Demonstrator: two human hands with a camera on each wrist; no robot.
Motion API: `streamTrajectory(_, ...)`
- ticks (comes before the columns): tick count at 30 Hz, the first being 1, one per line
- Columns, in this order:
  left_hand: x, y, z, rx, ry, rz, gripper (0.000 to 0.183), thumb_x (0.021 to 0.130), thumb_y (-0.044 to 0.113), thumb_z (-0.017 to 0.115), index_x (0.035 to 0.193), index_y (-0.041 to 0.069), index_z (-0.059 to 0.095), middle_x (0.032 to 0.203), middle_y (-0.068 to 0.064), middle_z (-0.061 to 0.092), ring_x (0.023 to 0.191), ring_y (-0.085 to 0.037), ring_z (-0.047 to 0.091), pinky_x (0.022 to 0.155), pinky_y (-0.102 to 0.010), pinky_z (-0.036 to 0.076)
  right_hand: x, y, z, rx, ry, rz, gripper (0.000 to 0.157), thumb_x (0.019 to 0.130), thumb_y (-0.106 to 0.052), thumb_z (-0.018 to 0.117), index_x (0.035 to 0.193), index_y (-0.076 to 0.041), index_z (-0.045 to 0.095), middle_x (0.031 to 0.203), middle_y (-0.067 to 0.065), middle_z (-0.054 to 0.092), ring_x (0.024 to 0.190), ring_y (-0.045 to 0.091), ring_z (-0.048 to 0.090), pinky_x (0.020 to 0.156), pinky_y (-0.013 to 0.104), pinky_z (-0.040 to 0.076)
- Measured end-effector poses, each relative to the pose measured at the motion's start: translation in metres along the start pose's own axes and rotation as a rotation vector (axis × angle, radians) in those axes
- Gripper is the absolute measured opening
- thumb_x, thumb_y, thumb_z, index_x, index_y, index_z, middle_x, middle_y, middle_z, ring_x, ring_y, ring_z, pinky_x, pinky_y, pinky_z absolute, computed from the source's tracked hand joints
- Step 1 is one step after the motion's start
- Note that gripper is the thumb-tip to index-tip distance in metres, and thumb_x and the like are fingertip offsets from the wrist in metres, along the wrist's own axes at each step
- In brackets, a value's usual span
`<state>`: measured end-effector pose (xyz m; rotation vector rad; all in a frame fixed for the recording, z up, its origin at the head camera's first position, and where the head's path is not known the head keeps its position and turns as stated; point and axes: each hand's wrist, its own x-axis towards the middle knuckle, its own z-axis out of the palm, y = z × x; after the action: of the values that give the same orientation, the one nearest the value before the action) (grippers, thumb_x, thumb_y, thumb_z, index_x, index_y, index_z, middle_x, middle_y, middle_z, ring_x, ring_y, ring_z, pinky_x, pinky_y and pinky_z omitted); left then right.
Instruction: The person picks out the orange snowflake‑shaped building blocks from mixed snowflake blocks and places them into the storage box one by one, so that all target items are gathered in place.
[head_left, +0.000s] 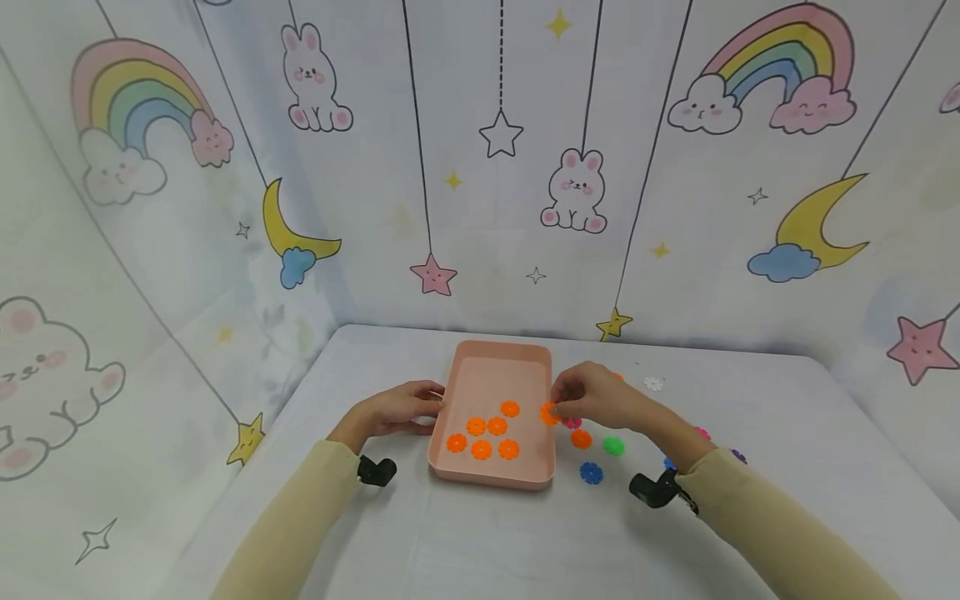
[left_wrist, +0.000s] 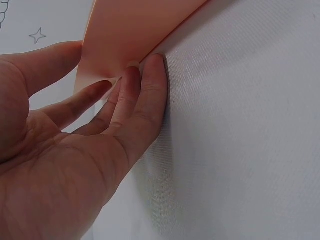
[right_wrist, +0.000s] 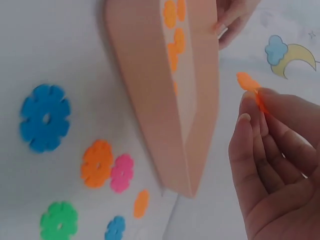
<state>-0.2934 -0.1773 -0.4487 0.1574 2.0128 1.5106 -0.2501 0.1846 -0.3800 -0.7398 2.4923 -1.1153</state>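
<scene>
A pink rectangular tray [head_left: 491, 375] lies on the white table, with several orange flower-shaped plastic discs [head_left: 482, 450] in its near half. My left hand [head_left: 401, 408] is at the tray's left side. Its loosely extended fingers rest against the outer wall [left_wrist: 125, 30], low down by the tabletop, and the thumb reaches the wall higher up. Over the tray's right rim, my right hand [head_left: 600, 398] pinches one orange flower-shaped disc [right_wrist: 260, 97] between thumb and fingertips. The disc is held up off the table, partly covered by the fingers.
Right of the tray lie loose notched discs: blue [head_left: 591, 473], green [head_left: 613, 446], orange [head_left: 581, 439], pink [head_left: 573, 422] and white [head_left: 653, 384]. A purple one [head_left: 738, 456] shows beyond my right forearm. A patterned cloth [head_left: 502, 208] hangs behind the table.
</scene>
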Motion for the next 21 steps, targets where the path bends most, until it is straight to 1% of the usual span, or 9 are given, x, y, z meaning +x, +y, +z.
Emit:
streamTrajectory(4,0.001,0.0,0.0,-0.001,0.002,-0.001,0.045,0.104,0.015,0.061,0.145,0.002,0.048,0.139,-0.017,0.054,0.113,-0.026,0.062,0.098,-0.045,0.057,0.017,-0.006,0.003,0.02,0.028,0.04,0.01,0.094,-0.015,0.075,0.091,-0.007,0.07,0.082,0.01,0.072,0.077,0.032,0.07,0.073,0.042,0.061)
streamTrajectory(5,0.0,0.0,-0.001,0.002,0.002,0.0,0.046,0.103,0.015,0.061,0.145,0.002,0.048,0.139,-0.017,0.054,0.113,-0.026,0.063,0.098,-0.045,0.057,0.021,-0.008,0.003,0.025,0.034,0.051,0.01,0.094,-0.015,0.074,0.092,-0.006,0.07,0.082,0.008,0.073,0.078,0.031,0.07,0.074,0.043,0.062)
streamTrajectory(9,-0.001,0.001,-0.001,0.01,0.001,-0.001,0.046,0.103,0.015,0.061,0.145,0.001,0.048,0.14,-0.017,0.053,0.113,-0.026,0.063,0.098,-0.045,0.057,0.037,-0.016,0.005,0.056,0.044,0.077,0.009,0.095,-0.011,0.072,0.093,-0.003,0.071,0.084,0.008,0.073,0.081,0.033,0.072,0.078,0.042,0.063)
streamTrajectory(11,-0.002,0.002,0.0,0.012,0.002,-0.004,0.046,0.103,0.015,0.061,0.145,0.002,0.048,0.14,-0.017,0.053,0.114,-0.026,0.063,0.098,-0.045,0.057,0.044,-0.022,0.005,0.066,0.04,0.089,0.01,0.095,-0.011,0.071,0.094,-0.001,0.071,0.086,0.01,0.074,0.08,0.03,0.072,0.081,0.044,0.062)
streamTrajectory(14,-0.003,0.004,0.0,0.007,0.008,-0.012,0.045,0.104,0.015,0.06,0.145,0.002,0.048,0.14,-0.017,0.053,0.114,-0.027,0.062,0.098,-0.045,0.057,0.056,-0.029,0.007,0.08,0.032,0.111,0.01,0.096,-0.01,0.07,0.095,0.0,0.071,0.089,0.012,0.074,0.078,0.023,0.072,0.083,0.044,0.062)
streamTrajectory(15,-0.003,0.004,0.001,0.004,0.011,-0.015,0.045,0.104,0.015,0.06,0.145,0.002,0.048,0.14,-0.017,0.053,0.115,-0.027,0.062,0.098,-0.045,0.056,0.06,-0.03,0.009,0.091,0.029,0.116,0.01,0.096,-0.009,0.07,0.095,0.001,0.072,0.089,0.013,0.074,0.078,0.023,0.072,0.083,0.043,0.062)
streamTrajectory(19,-0.002,0.004,0.001,0.002,0.013,-0.019,0.046,0.103,0.014,0.061,0.145,0.002,0.048,0.141,-0.018,0.052,0.115,-0.028,0.062,0.098,-0.045,0.057,0.08,-0.029,0.019,0.115,0.023,0.125,0.008,0.095,-0.003,0.07,0.094,0.004,0.071,0.087,0.015,0.073,0.081,0.031,0.073,0.079,0.04,0.063)
streamTrajectory(21,-0.002,0.003,0.001,-0.001,0.014,-0.023,0.046,0.103,0.014,0.061,0.145,0.002,0.048,0.141,-0.017,0.052,0.114,-0.027,0.062,0.098,-0.045,0.057,0.089,-0.027,0.025,0.113,0.027,0.138,0.006,0.093,-0.002,0.071,0.093,0.004,0.071,0.085,0.014,0.073,0.084,0.034,0.074,0.079,0.04,0.063)
